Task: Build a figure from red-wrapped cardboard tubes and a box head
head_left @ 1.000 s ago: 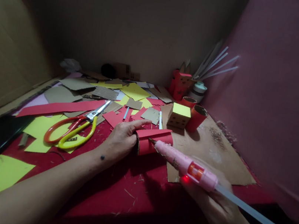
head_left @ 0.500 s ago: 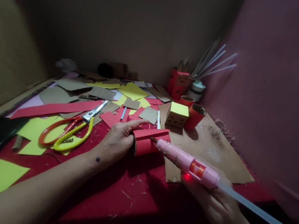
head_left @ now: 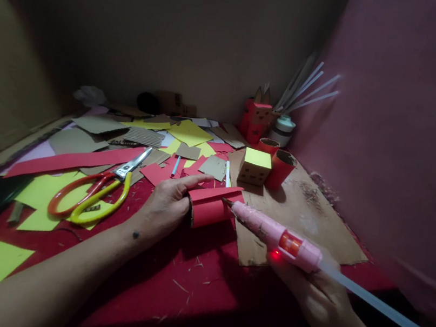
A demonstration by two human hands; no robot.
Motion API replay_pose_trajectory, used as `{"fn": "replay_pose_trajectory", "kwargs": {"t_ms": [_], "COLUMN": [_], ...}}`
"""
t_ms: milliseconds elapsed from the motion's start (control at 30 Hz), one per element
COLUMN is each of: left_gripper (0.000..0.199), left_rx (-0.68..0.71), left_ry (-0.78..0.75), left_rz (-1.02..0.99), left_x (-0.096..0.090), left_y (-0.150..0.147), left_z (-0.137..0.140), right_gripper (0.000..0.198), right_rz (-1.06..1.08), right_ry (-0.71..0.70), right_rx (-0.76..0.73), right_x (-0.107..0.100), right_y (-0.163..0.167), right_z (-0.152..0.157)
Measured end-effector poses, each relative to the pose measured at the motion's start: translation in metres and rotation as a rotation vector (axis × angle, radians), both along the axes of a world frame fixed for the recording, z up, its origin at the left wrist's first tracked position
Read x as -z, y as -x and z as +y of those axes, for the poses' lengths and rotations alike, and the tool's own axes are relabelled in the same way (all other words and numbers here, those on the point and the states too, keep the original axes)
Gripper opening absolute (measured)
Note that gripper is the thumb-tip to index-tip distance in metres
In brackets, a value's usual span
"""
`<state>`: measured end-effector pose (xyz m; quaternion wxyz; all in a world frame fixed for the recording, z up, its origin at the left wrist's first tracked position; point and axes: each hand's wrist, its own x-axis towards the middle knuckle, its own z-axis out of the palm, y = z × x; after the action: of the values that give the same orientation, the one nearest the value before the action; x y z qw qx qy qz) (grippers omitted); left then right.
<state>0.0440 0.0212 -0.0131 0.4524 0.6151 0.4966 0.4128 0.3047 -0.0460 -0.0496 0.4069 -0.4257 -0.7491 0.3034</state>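
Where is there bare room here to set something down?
Likely two patches: the cardboard sheet between the red tubes and purplish wall, though crumbs litter it; and the red cloth between the left forearm, red roll and right hand, with stray strands. Crowded: the left and back, with scissors and paper scraps.

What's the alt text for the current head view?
Right hand points a pink glue gun at the paper flap on a red tube held by the left hand. Scissors lie left among paper scraps; a yellow-topped cardboard box stands beyond, right.
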Motion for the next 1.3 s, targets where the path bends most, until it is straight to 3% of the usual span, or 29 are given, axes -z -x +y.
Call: {"fn": "replay_pose_trajectory", "kwargs": {"t_ms": [567,767,1033,1300], "left_gripper": [0.047,0.043,0.040,0.041], "left_rx": [-0.026,-0.050,0.002,0.002], "left_ry": [0.009,-0.021,0.004,0.000], "left_rz": [0.005,0.058,-0.037,-0.037], "left_x": [0.001,-0.001,-0.003,-0.002], "left_y": [0.000,0.001,-0.002,-0.001], "left_z": [0.000,0.002,-0.002,-0.002], "right_gripper": [0.042,0.040,0.030,0.035], "right_rz": [0.027,0.057,0.070,0.122], "right_ry": [-0.022,-0.022,0.035,0.041], "right_rx": [-0.019,-0.015,0.058,-0.017], "right_x": [-0.015,-0.013,-0.002,-0.022], "right_y": [0.005,0.002,-0.007,0.003], "right_z": [0.005,0.005,0.002,0.005]}}
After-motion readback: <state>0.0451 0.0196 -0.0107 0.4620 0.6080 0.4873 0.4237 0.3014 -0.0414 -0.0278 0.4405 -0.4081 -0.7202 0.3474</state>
